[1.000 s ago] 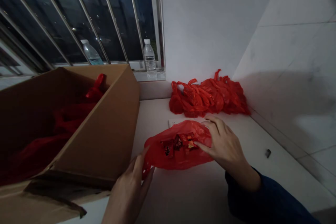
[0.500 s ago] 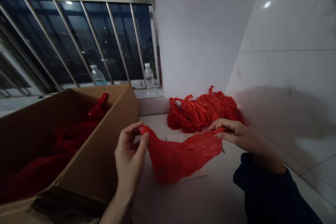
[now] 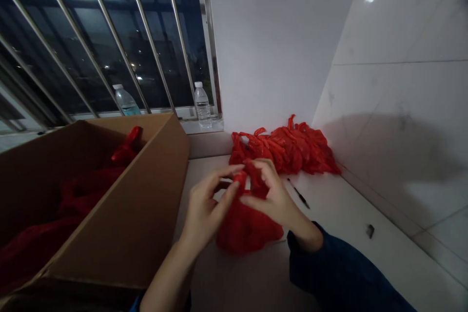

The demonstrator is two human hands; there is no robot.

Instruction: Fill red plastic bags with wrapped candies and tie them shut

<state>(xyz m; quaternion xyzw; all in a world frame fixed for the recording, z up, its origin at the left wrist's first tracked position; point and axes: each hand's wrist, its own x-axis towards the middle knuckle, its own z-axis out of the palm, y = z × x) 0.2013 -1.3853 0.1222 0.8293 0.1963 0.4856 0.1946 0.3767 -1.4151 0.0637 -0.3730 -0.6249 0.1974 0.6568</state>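
Observation:
A thin red plastic bag (image 3: 248,229) hangs in front of me, gathered at the top between both hands. My left hand (image 3: 210,200) pinches one upper corner of it between thumb and fingers. Close beside it, my right hand (image 3: 278,195) is curled around the other upper part, its thumb and fingertips some way apart with red plastic between them. Just behind the hands lies a pile of crumpled red plastic bags (image 3: 292,148) against the wall.
To the left stands an open cardboard box (image 3: 146,209) with red bags (image 3: 91,185) inside. Two plastic bottles, one clear (image 3: 202,107) and one with bluish liquid (image 3: 126,101), stand by the barred window. A pen (image 3: 299,194) and a small dark object (image 3: 370,230) lie on the white table (image 3: 340,214).
My right hand has moved left, close to my left hand, which shifted right. The bag, stretched wide before, now hangs bunched, and the pen has come into fuller view.

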